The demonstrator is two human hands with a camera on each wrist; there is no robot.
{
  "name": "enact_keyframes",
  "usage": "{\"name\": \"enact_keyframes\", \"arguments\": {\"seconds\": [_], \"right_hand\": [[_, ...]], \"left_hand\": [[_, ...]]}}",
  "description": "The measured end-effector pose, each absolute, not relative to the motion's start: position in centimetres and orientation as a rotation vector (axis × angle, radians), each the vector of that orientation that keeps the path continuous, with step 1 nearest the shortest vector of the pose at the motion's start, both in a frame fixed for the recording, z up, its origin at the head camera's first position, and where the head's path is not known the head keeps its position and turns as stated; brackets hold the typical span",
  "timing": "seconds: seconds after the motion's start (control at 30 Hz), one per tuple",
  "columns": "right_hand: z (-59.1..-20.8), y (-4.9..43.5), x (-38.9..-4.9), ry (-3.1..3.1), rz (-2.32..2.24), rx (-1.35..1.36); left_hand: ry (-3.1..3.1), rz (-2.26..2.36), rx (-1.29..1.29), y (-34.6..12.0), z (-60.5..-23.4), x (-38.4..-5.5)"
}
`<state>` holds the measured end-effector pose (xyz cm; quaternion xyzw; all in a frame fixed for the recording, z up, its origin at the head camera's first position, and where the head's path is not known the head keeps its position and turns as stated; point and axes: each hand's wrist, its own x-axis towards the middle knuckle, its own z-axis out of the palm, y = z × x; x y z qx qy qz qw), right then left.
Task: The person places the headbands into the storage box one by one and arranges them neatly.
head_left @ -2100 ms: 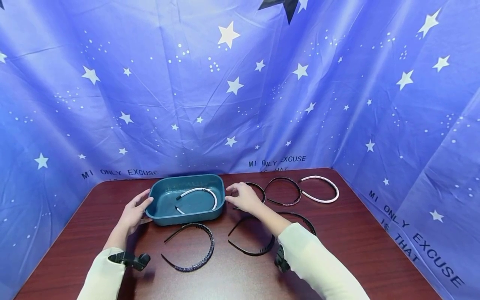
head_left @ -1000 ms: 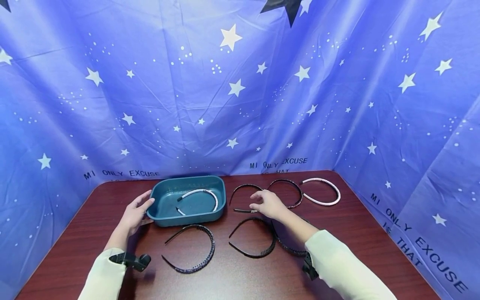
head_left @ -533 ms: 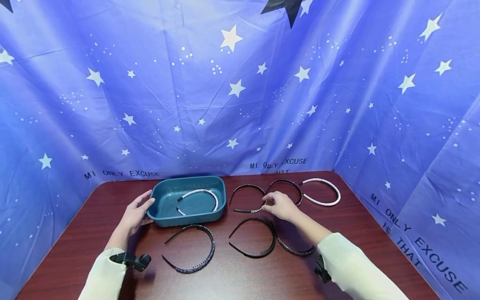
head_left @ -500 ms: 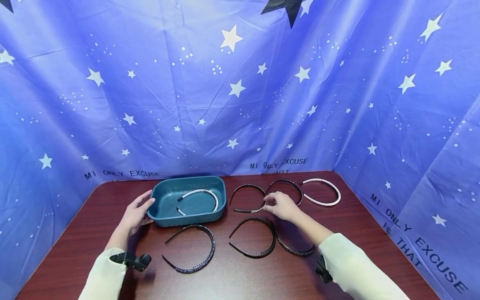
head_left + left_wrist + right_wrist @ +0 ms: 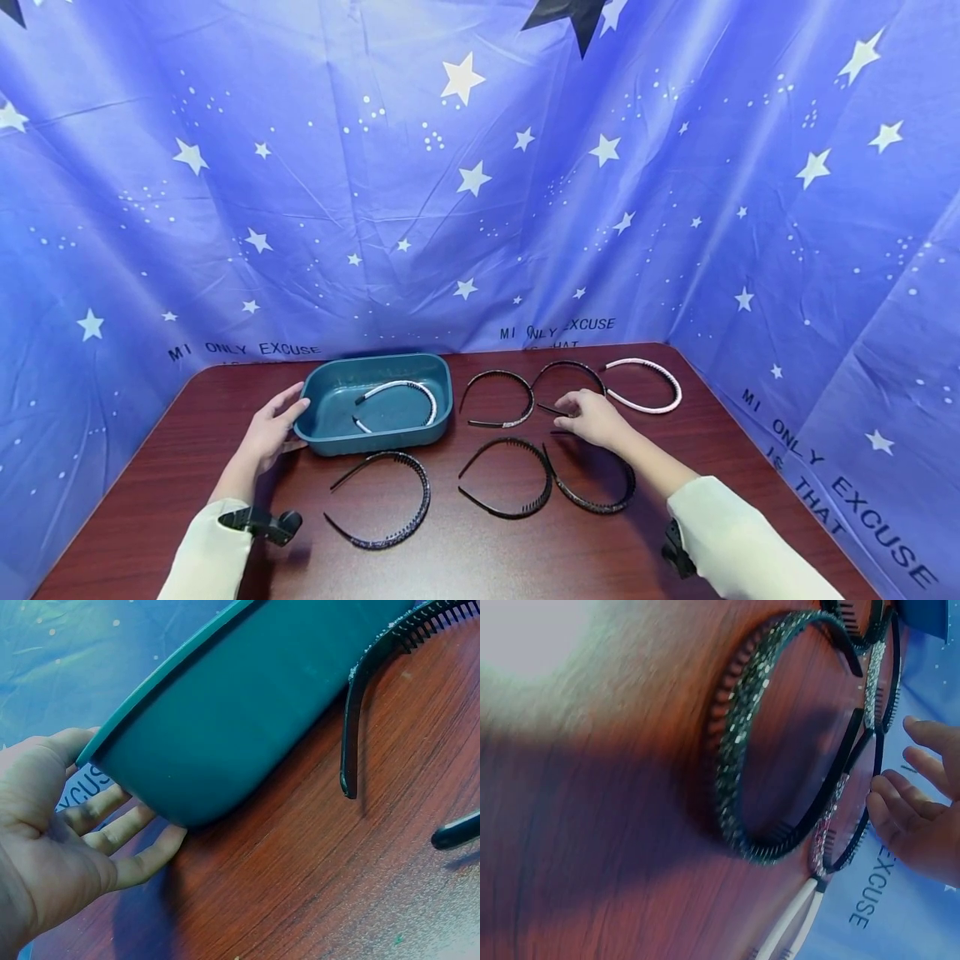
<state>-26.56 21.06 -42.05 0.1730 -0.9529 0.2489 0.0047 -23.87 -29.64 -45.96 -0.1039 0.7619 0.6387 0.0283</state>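
Observation:
My left hand (image 5: pixel 268 429) holds the left end of a teal plastic box (image 5: pixel 375 437), its thumb over the rim and other fingers against the outer wall in the left wrist view. One white headband (image 5: pixel 408 385) lies inside. My right hand (image 5: pixel 596 418) hovers with loosely bent fingers over the right-hand group, between a glittery black headband (image 5: pixel 600 507) and a dark headband with a pinkish section (image 5: pixel 567 363). In the right wrist view the right hand (image 5: pixel 926 810) shows nothing between its fingers. It partly hides both headbands in the head view.
On the wooden table (image 5: pixel 450 567) lie a black headband with a silvery section (image 5: pixel 517 424), a plain black headband (image 5: pixel 517 512), a dark blue glittery headband (image 5: pixel 390 543) and a pale pink headband (image 5: pixel 660 408). A blue star-printed curtain (image 5: pixel 375 208) hangs behind.
My right hand has moved rightward from beside the box, past the silvery-section headband, to the headbands farther right. The left hand and the box stay put.

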Motion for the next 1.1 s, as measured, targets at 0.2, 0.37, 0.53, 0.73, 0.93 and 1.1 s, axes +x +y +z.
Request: {"name": "enact_keyframes", "arguments": {"seconds": [0.2, 0.37, 0.53, 0.73, 0.93, 1.1], "right_hand": [[-42.3, 22.6, -26.4, -2.966, 0.749, 0.600], [-42.7, 23.7, -26.2, -2.971, 0.677, 0.611], [-42.9, 24.6, -25.8, -2.994, 0.649, 0.602], [-42.8, 25.5, -25.2, -3.004, 0.639, 0.620], [-42.8, 26.3, -24.7, -3.026, 0.630, 0.603], [-43.0, 26.9, -24.3, -3.044, 0.642, 0.636]], "left_hand": [[2.354, 1.976, -0.314, -29.6, -45.9, -23.8], [2.361, 1.971, -0.298, -29.6, -45.8, -23.7], [2.360, 1.970, -0.291, -29.6, -45.8, -23.7], [2.362, 1.978, -0.280, -29.6, -45.6, -23.8], [2.365, 1.989, -0.271, -29.7, -45.6, -23.9], [2.354, 1.989, -0.278, -29.7, -45.8, -23.8]]}}
